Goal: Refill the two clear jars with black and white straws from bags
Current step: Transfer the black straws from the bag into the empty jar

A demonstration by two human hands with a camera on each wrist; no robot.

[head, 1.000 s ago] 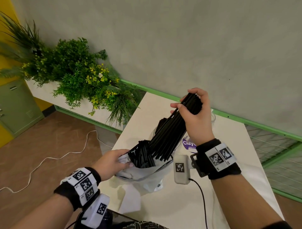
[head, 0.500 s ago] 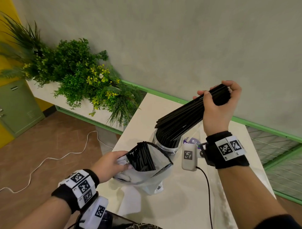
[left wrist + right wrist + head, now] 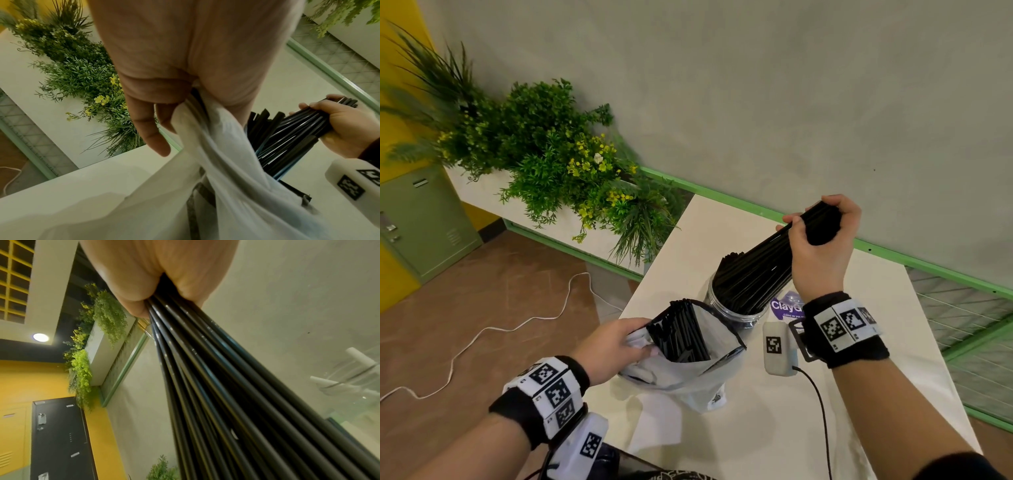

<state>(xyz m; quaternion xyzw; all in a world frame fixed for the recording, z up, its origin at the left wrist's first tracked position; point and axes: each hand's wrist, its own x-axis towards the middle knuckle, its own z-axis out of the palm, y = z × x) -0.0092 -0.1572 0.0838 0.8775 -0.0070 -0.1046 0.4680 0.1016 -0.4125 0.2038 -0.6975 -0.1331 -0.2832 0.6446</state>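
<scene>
My right hand grips the upper end of a thick bundle of black straws. The bundle slants down to the left, and its lower ends stand inside the clear jar on the white table. In front of the jar, my left hand pinches the rim of a clear plastic bag, holding its mouth up. More black straws stand in the bag. In the left wrist view the bag's film runs from under my fingers. The right wrist view shows the bundle fanning out below my fist.
A purple-labelled packet lies behind my right wrist. White straws show behind a clear wall in the right wrist view. A planter of green plants borders the table's left corner, and a white cable lies on the floor.
My right hand drew the bundle up out of the bag, swung it right over the jar and lowered its ends in. My left hand kept hold of the bag.
</scene>
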